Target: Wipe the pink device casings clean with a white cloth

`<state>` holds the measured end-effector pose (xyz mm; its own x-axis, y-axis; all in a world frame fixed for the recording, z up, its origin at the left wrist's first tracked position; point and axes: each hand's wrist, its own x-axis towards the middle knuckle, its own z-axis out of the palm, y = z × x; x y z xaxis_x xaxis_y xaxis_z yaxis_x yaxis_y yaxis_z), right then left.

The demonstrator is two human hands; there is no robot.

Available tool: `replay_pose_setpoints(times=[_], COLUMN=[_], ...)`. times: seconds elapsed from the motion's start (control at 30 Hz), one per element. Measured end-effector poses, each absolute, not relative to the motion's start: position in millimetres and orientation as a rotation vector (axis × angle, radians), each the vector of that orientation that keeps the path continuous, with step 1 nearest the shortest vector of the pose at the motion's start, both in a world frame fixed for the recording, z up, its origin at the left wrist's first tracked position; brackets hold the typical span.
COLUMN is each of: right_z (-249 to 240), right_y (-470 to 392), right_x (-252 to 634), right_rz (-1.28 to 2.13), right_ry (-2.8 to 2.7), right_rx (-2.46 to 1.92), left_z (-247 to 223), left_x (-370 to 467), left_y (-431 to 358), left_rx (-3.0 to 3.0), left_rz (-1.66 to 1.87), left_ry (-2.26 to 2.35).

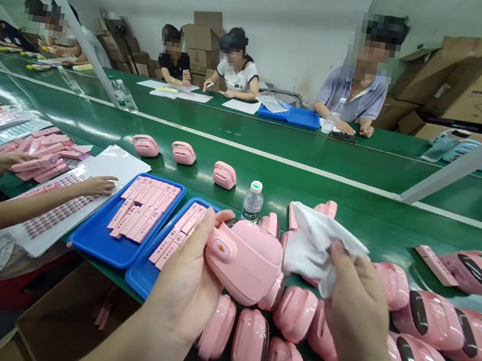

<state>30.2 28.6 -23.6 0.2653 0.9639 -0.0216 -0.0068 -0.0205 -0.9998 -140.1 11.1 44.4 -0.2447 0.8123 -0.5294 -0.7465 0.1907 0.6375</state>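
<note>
The left hand [183, 277] curls around a pink rounded plastic casing [251, 260]; at its three o'clock, the right hand [357, 294] pinches a crumpled white cloth [312, 236]. Wiping seems under way, calling for cloth pressed against casing.

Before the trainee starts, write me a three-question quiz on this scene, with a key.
1. What does the left hand hold?
A) a clear bottle
B) a pink device
C) a blue tray
2. True or false: the right hand is empty.
3. Beyond the blue trays, how many small pink units sit spaced in a row on the green table?
Key: 1. B; 2. False, it grips a white cloth; 3. Three.
</note>
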Motion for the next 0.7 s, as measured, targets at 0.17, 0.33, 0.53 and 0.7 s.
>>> replay_pose_setpoints(times=[0.17,0.33,0.53,0.7], right_z=[-34,-19,-55,-91], right_y=[8,19,33,83], right_x=[19,3,15,33], right_rz=[0.398,0.143,0.148,0.240], right_ry=[-2.030,-2.262,-2.183,-1.762], right_rx=[-0.824,-0.643,-0.468,-1.077], left_z=[36,32,29,33], left_x=[-141,-138,-162,-188], left_y=[16,14,19,20], left_rx=[0.097,0.101,-0.060,-0.078], left_rz=[1.448,1.330,1.419,1.470], left_ry=[1.026,1.033,1.090,1.242])
